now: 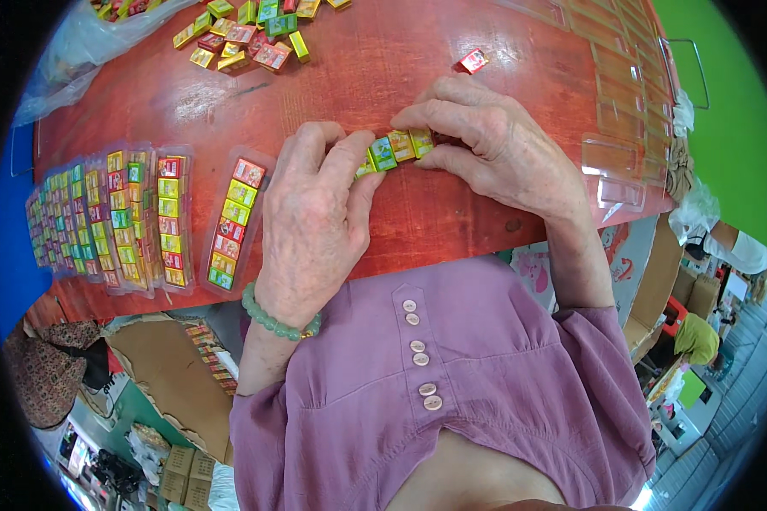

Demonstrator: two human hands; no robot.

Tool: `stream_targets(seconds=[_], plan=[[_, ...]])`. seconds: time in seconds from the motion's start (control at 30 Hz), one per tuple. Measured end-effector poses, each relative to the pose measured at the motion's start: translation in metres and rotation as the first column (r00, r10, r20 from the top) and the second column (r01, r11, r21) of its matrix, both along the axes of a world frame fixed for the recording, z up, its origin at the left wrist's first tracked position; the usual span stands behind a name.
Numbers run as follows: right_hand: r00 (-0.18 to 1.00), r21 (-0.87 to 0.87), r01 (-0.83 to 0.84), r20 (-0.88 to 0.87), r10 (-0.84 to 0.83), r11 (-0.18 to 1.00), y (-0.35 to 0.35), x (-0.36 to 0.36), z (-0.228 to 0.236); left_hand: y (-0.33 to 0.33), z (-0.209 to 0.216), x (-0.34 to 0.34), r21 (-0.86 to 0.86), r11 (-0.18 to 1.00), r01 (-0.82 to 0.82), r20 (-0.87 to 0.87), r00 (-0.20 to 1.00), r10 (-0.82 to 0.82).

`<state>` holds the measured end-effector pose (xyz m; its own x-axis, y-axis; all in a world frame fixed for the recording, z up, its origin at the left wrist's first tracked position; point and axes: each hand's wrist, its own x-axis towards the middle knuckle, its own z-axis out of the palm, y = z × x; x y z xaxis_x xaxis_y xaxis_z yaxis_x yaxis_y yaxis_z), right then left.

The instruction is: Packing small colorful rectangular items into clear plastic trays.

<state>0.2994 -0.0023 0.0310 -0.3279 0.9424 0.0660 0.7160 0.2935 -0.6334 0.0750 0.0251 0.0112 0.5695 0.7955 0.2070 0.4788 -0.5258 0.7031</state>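
Note:
Between my two hands runs a short row of small coloured boxes [383, 153], green and yellow, just above the red tabletop. My left hand [311, 213], with a green bead bracelet at the wrist, pinches the left end of this row between thumb and fingers. At the other end, the thumb and fingers of my right hand [494, 145] close on the row; part of it is hidden under them. A filled plastic tray [236, 223] with a single line of such boxes lies left of my left hand. One loose red-and-white box [472, 60] sits beyond my right hand.
Several filled trays [128, 221] stand side by side at the left. A pile of loose boxes [243, 34] lies at the far side, beside a plastic bag [102, 60]. See-through trays [618, 102] cover the table's right side. Cardboard boxes [166, 366] stand below the near edge.

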Motion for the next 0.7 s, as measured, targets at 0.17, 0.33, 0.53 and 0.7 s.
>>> stream_targets(seconds=[0.17, 0.33, 0.53, 0.7], plan=[[0.999, -0.039, -0.006, -0.049, 0.004, 0.999, 0.000, 0.001, -0.001, 0.002, 0.003, -0.003, -0.056, 0.998, -0.003, 0.024, 1.000, 0.004], [0.999, 0.020, 0.018, -0.034, -0.017, 1.000, -0.002, -0.001, -0.006, 0.003, 0.003, -0.006, -0.130, 0.991, 0.015, 0.043, 0.999, -0.009], [0.999, 0.044, 0.033, -0.034, -0.031, 0.998, -0.003, -0.001, -0.011, 0.003, -0.001, -0.002, -0.104, 0.994, -0.014, 0.063, 0.998, 0.021], [0.997, 0.038, 0.022, -0.079, -0.018, 0.999, -0.002, 0.001, -0.013, 0.003, -0.004, 0.001, -0.020, 1.000, -0.014, 0.037, 0.999, 0.015]])
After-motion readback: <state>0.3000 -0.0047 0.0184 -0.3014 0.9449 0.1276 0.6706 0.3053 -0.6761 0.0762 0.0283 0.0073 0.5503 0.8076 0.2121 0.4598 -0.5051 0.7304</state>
